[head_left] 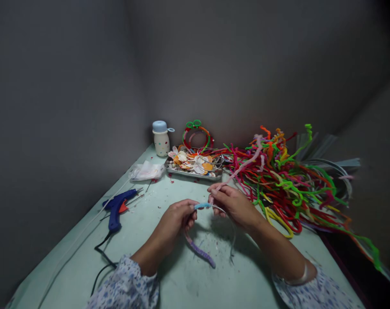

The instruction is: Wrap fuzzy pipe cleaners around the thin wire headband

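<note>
My left hand (178, 219) is closed, thumb against fingers, on a thin curved headband. Purple pipe cleaner (203, 254) wraps the headband's near end, and light blue pipe cleaner (202, 206) covers a stretch between my hands. Beyond the blue, the band's bare thin pale end (234, 234) curves down on the right. In a pinch, my right hand (232, 201) holds a pale pink pipe cleaner (243, 166) beside the edge of the blue. Its long loose end rises to the upper right. My right fingers partly hide where the pink strand meets the band.
A blue glue gun (115, 210) with a black cord lies at left. Behind are a plastic bag (147, 171), a bottle (161, 139), a metal tray (195, 174) of flower pieces and a wrapped ring (183, 139). Many coloured pipe cleaners (288, 180) are heaped at right.
</note>
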Demonstrator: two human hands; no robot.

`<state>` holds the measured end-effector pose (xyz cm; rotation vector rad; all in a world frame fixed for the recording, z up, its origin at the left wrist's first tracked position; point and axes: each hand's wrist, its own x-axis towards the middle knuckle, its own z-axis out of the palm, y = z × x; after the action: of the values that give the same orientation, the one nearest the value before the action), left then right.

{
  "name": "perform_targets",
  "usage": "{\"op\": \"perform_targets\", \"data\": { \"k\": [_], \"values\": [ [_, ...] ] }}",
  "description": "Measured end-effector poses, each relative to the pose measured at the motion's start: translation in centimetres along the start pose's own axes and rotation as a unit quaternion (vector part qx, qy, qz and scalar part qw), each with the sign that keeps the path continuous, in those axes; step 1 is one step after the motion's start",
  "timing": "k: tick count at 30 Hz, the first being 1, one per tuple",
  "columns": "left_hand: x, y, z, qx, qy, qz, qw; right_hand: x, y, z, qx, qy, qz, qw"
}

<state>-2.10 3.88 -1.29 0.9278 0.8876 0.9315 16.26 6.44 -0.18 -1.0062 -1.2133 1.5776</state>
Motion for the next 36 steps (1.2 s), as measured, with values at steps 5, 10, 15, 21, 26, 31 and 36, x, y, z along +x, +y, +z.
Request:
{"op": "perform_targets", "data": {
  "k": [5,10,15,21,26,31,36],
  "values": [
    [-0.1,0.3,0.2,0.025,-0.006,-0.007,1.0,0.2,0.8,0.6,0.014,0.009,0.038,0.999],
    [-0.2,0.4,0.5,0.141,0.018,0.059,0.988,-0.2,0.8,1.1,0.014,0.007,0.048,0.999],
    [-0.2,0.3,0.4,0.155,0.043,0.037,0.986,-0.2,1.0,1.4,0.013,0.011,0.017,1.0],
    [-0.3,0.3,0.3,0.123,0.02,0.013,0.992,0.0,1.4,1.5,0.011,0.025,-0.005,1.0],
    [-0.4,0.1,0.3,0.112,-0.002,0.015,0.994,0.0,1.4,1.6,-0.002,0.026,-0.024,0.999],
    [-0.3,0.0,0.2,0.092,-0.023,-0.002,0.996,0.1,1.6,1.7,0.003,0.034,-0.022,0.999],
    [-0.2,-0.2,0.1,0.064,-0.03,-0.014,0.997,0.1,2.0,1.7,0.012,0.034,-0.019,0.999]
  ]
}}
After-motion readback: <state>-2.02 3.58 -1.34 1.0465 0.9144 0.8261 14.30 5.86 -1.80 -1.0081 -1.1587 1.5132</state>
